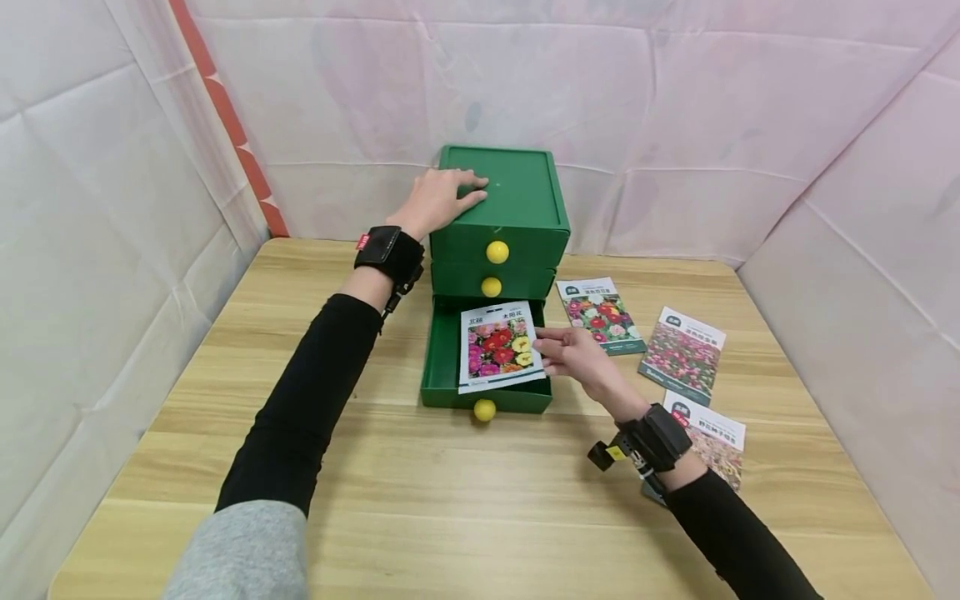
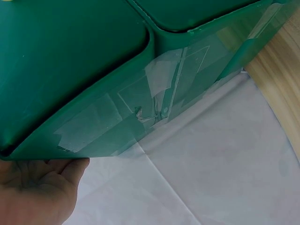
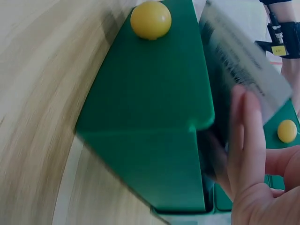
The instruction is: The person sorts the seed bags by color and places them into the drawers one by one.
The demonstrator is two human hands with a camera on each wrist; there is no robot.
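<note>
Holding a flower seed packet [image 1: 500,347] by its right edge, right hand [image 1: 577,354], fingers pinched on the paper, packet lying slanted over the open bottom drawer [image 1: 442,367] of a green three-drawer chest [image 1: 498,225]. Confirmed in the right wrist view: fingers [image 3: 246,140] curled against the packet's back, just above the drawer's rim. Resting flat on the chest's top, left hand [image 1: 435,200], fingers straight and spread, gripping nothing; palm [image 2: 33,192] seen at the chest's side in the left wrist view.

Judged about a quarter through: one packet at the drawer, not yet released or lying flat inside. Remaining outside: three more packets on the table to the right, namely one with red blooms [image 1: 600,314] just beside the chest, one pink-toned [image 1: 684,356] further right, and one [image 1: 712,442] partly hidden behind the right forearm. Upper two drawers closed, yellow knobs [image 1: 497,251] facing forward; bottom drawer pulled well out, knob [image 1: 484,409] over the tabletop.

Surface: light wood-grain table [image 1: 420,500], sound and level. Surround: creased white sheeting [image 1: 712,125] on three sides, with an orange strip [image 1: 225,117] in the left rear corner. Tape patches noted on the chest's side wall [image 2: 140,108].
</note>
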